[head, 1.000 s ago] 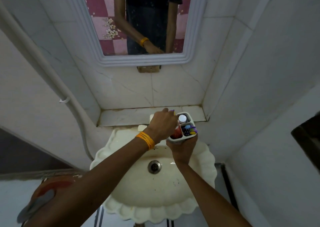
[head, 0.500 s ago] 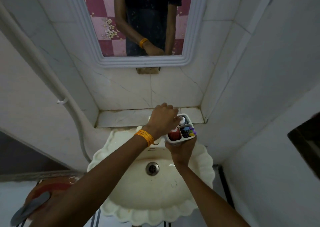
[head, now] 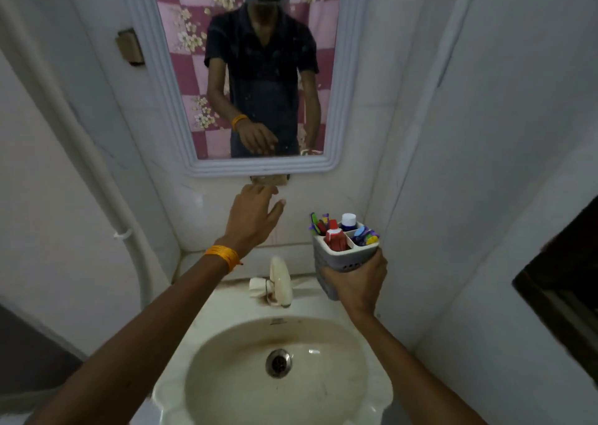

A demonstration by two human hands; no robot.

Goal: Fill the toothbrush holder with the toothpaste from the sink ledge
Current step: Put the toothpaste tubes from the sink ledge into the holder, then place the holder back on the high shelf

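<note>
My right hand (head: pixel 357 282) grips a grey perforated toothbrush holder (head: pixel 343 258), held upright above the right side of the sink. A red toothpaste tube (head: pixel 335 240) stands in its front compartment. A white-capped blue bottle (head: pixel 348 221) and several coloured toothbrushes (head: pixel 364 235) fill the other compartments. My left hand (head: pixel 254 215), with an orange band on the wrist, hovers empty with fingers spread above the ledge (head: pixel 259 259), left of the holder and just below the mirror.
A cream tap (head: pixel 280 282) stands at the back of the scalloped basin (head: pixel 378 389), with the drain (head: pixel 278 363) in the middle. A framed mirror (head: pixel 343 101) hangs above. A white pipe (head: pixel 106 191) runs down the left wall. Walls close in on both sides.
My left hand has let go at the holder and lifted up and to the left, now empty. The view has tilted up, and the holder sits to the right.
</note>
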